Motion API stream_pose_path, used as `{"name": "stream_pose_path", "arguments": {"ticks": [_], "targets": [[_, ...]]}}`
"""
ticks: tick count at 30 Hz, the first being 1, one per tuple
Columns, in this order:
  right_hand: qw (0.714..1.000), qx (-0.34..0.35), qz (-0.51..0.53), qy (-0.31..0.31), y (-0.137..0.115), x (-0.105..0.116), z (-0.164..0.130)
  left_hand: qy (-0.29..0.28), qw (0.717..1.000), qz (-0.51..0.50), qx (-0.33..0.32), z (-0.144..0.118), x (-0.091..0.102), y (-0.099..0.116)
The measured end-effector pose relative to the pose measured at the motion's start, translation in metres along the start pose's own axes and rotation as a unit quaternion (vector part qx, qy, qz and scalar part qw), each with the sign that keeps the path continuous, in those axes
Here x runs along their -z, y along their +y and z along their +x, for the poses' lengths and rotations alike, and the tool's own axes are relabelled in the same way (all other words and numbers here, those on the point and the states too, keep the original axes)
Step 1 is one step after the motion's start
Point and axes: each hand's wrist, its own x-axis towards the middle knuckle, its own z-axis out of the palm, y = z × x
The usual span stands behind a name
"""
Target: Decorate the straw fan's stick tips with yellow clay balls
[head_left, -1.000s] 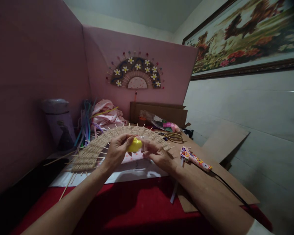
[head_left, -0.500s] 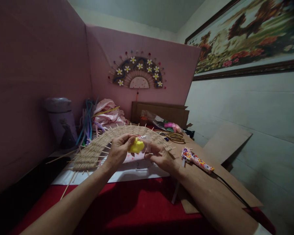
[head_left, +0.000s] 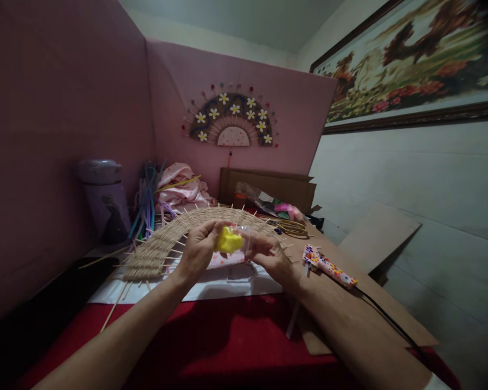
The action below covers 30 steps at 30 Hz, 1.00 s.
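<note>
The left hand (head_left: 197, 250) and the right hand (head_left: 270, 255) both pinch a yellow lump (head_left: 229, 240) above the woven arch (head_left: 154, 252).

yellow lump (head_left: 229, 240) | glue gun (head_left: 329, 266) white, multicoloured dots | red tablecloth (head_left: 211, 336)

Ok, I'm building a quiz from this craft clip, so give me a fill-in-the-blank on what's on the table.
1. Both hands pinch a soft lump coloured ____.
2. The glue gun lies on a sheet of ____.
3. The woven arch is ribbed with thin wooden ____.

Missing words: yellow; cardboard; sticks
</note>
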Motion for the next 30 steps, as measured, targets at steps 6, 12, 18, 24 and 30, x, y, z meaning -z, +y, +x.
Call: {"name": "stream_pose_path", "arguments": {"ticks": [6,12,18,24,30], "targets": [[1.0,-0.017,0.024,0.008,-0.0009,-0.0009,0.0006,-0.039,0.999,-0.001,0.027,-0.0014,-0.0012,0.0017],[0.993,-0.04,0.099,-0.055,-0.0044,0.0013,0.0003,-0.046,0.998,0.043,0.018,-0.0029,-0.0013,-0.0023],[0.975,-0.084,0.167,-0.121,-0.0033,0.0033,-0.0005,-0.042,0.997,0.061,0.015,-0.0034,-0.0024,-0.0001],[0.97,-0.082,0.193,-0.124,-0.0036,0.0032,-0.0005,-0.052,0.997,0.05,0.021,-0.0058,-0.0046,0.001],[0.983,-0.075,0.157,-0.058,-0.0021,0.0015,0.001,-0.045,0.998,0.037,0.031,-0.0044,-0.0035,-0.0025]]}}
